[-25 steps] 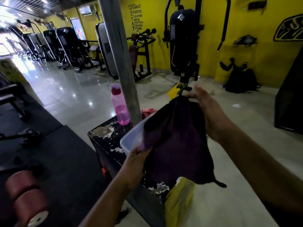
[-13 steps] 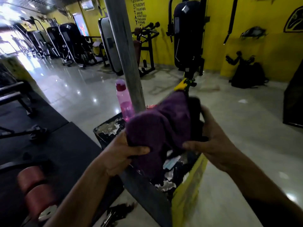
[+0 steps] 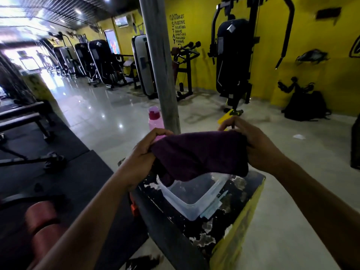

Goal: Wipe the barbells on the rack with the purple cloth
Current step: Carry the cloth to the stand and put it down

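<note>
The purple cloth (image 3: pixel 200 152) is stretched between my two hands at chest height, above a clear plastic tub (image 3: pixel 192 193). My left hand (image 3: pixel 145 151) grips its left end with curled fingers. My right hand (image 3: pixel 253 145) grips the right end. The cloth's lower edge hangs into the tub's mouth. No barbell rack shows in the head view.
The tub sits on a worn black box with a yellow side (image 3: pixel 224 227). A pink bottle (image 3: pixel 154 119) stands behind it beside a grey pillar (image 3: pixel 159 65). Gym machines line the yellow wall. Black mats, benches and red weights (image 3: pixel 42 223) lie to the left.
The cloth was bunched up between my hands; now it is pulled out wide and flat between them. My hands have moved apart and the tub under the cloth shows again.
</note>
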Action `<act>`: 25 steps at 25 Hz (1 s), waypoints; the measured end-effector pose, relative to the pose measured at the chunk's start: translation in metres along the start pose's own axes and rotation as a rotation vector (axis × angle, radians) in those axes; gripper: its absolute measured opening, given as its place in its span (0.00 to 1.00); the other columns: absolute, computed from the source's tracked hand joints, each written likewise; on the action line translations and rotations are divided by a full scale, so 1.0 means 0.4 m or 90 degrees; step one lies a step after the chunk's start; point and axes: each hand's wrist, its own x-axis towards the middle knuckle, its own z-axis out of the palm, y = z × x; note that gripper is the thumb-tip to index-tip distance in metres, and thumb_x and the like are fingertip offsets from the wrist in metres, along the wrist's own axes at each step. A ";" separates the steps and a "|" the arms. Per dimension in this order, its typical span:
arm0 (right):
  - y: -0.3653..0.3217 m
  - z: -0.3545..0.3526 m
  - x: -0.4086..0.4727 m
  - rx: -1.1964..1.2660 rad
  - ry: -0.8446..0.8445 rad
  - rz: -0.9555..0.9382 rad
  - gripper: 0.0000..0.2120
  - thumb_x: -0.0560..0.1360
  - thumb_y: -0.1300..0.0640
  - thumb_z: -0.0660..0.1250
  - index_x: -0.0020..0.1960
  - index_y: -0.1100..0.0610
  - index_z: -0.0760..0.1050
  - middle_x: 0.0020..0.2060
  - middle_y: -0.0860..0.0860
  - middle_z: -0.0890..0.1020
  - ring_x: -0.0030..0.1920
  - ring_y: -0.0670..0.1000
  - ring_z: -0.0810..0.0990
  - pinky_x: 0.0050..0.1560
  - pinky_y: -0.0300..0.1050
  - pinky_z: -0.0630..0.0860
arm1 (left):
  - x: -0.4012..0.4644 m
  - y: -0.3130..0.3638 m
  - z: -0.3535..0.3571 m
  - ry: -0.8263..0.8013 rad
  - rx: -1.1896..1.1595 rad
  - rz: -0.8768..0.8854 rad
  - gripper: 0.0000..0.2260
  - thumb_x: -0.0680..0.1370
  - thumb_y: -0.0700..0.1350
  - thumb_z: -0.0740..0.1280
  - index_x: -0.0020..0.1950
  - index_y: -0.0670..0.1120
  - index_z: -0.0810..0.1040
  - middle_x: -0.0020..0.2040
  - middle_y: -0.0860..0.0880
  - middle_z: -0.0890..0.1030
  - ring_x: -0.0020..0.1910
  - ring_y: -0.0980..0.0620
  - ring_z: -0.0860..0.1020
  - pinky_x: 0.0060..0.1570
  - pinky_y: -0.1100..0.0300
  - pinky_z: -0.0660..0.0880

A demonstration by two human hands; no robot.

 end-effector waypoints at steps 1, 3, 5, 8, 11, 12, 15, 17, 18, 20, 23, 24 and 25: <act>0.014 0.001 0.005 -0.043 -0.035 -0.010 0.17 0.82 0.68 0.59 0.54 0.48 0.78 0.47 0.47 0.82 0.44 0.46 0.81 0.47 0.44 0.78 | 0.009 -0.022 0.009 -0.012 -0.097 -0.044 0.16 0.84 0.37 0.58 0.60 0.56 0.78 0.49 0.50 0.84 0.44 0.52 0.82 0.41 0.56 0.79; 0.041 0.000 0.020 -0.102 -0.114 -0.050 0.20 0.79 0.72 0.62 0.54 0.48 0.78 0.48 0.47 0.83 0.48 0.49 0.82 0.48 0.49 0.79 | 0.033 -0.066 0.009 -0.030 -0.259 -0.141 0.12 0.84 0.43 0.60 0.62 0.51 0.79 0.57 0.43 0.82 0.51 0.44 0.80 0.50 0.48 0.79; 0.067 0.000 0.039 -0.132 -0.180 -0.085 0.24 0.71 0.79 0.66 0.53 0.51 0.79 0.50 0.46 0.82 0.52 0.51 0.82 0.49 0.46 0.80 | 0.072 -0.116 0.000 -0.045 -0.322 -0.192 0.11 0.82 0.47 0.62 0.61 0.46 0.79 0.59 0.39 0.79 0.51 0.42 0.78 0.55 0.45 0.75; 0.113 0.015 0.065 -0.100 -0.218 -0.099 0.25 0.68 0.82 0.66 0.52 0.55 0.82 0.53 0.36 0.79 0.60 0.46 0.79 0.56 0.38 0.78 | 0.143 -0.163 0.019 0.003 -0.453 -0.251 0.07 0.78 0.43 0.63 0.51 0.45 0.80 0.49 0.42 0.78 0.44 0.46 0.76 0.49 0.51 0.74; 0.189 0.040 0.099 -0.179 -0.178 -0.095 0.28 0.65 0.83 0.64 0.50 0.53 0.84 0.53 0.33 0.77 0.61 0.37 0.75 0.61 0.37 0.76 | 0.194 -0.229 0.069 0.122 -0.449 -0.383 0.11 0.75 0.44 0.65 0.53 0.44 0.82 0.52 0.39 0.82 0.46 0.43 0.80 0.56 0.46 0.78; 0.215 0.048 0.113 -0.221 -0.166 -0.092 0.28 0.65 0.81 0.64 0.50 0.52 0.84 0.53 0.36 0.77 0.59 0.36 0.74 0.61 0.37 0.74 | 0.208 -0.253 0.087 0.143 -0.421 -0.412 0.14 0.74 0.45 0.66 0.56 0.42 0.82 0.54 0.38 0.82 0.49 0.41 0.81 0.59 0.43 0.77; 0.272 0.063 0.145 -0.294 -0.184 -0.051 0.27 0.67 0.77 0.63 0.53 0.50 0.83 0.54 0.44 0.78 0.54 0.41 0.74 0.56 0.29 0.71 | 0.235 -0.279 0.115 0.192 -0.339 -0.448 0.16 0.76 0.47 0.66 0.60 0.40 0.81 0.54 0.39 0.83 0.48 0.42 0.82 0.58 0.42 0.78; 0.298 0.072 0.168 -0.330 -0.203 -0.023 0.26 0.70 0.74 0.62 0.56 0.49 0.82 0.56 0.45 0.77 0.55 0.46 0.75 0.55 0.37 0.75 | 0.234 -0.286 0.110 0.195 -0.321 -0.434 0.14 0.79 0.49 0.62 0.59 0.44 0.81 0.52 0.42 0.83 0.47 0.44 0.82 0.53 0.44 0.79; 0.311 0.079 0.181 -0.347 -0.217 -0.018 0.25 0.72 0.73 0.62 0.57 0.48 0.81 0.56 0.45 0.77 0.54 0.48 0.76 0.53 0.42 0.77 | 0.219 -0.284 0.106 0.160 -0.297 -0.412 0.13 0.80 0.49 0.60 0.59 0.47 0.80 0.53 0.44 0.83 0.49 0.45 0.82 0.51 0.45 0.79; 0.331 0.102 0.210 -0.385 -0.284 -0.025 0.22 0.74 0.71 0.62 0.59 0.49 0.81 0.56 0.46 0.76 0.52 0.50 0.78 0.48 0.47 0.78 | 0.177 -0.276 0.105 0.062 -0.179 -0.363 0.09 0.82 0.47 0.64 0.61 0.56 0.77 0.54 0.50 0.83 0.51 0.50 0.83 0.49 0.48 0.81; 0.349 0.136 0.264 -0.512 -0.401 -0.040 0.19 0.77 0.67 0.63 0.64 0.51 0.77 0.60 0.50 0.74 0.58 0.52 0.78 0.50 0.43 0.75 | 0.144 -0.294 0.125 0.027 0.060 -0.282 0.18 0.78 0.42 0.71 0.60 0.62 0.74 0.54 0.55 0.82 0.50 0.56 0.83 0.50 0.56 0.82; 0.349 0.147 0.281 -0.551 -0.426 -0.047 0.18 0.78 0.65 0.63 0.64 0.52 0.76 0.61 0.50 0.74 0.60 0.52 0.77 0.52 0.43 0.73 | 0.141 -0.302 0.130 0.032 0.130 -0.256 0.18 0.78 0.41 0.71 0.60 0.63 0.74 0.54 0.56 0.80 0.51 0.57 0.81 0.51 0.58 0.81; 0.347 0.159 0.297 -0.575 -0.449 -0.061 0.16 0.78 0.64 0.63 0.64 0.53 0.75 0.61 0.51 0.74 0.62 0.52 0.76 0.54 0.42 0.72 | 0.141 -0.310 0.135 0.029 0.195 -0.230 0.18 0.78 0.42 0.70 0.61 0.63 0.74 0.54 0.58 0.78 0.52 0.58 0.79 0.52 0.61 0.78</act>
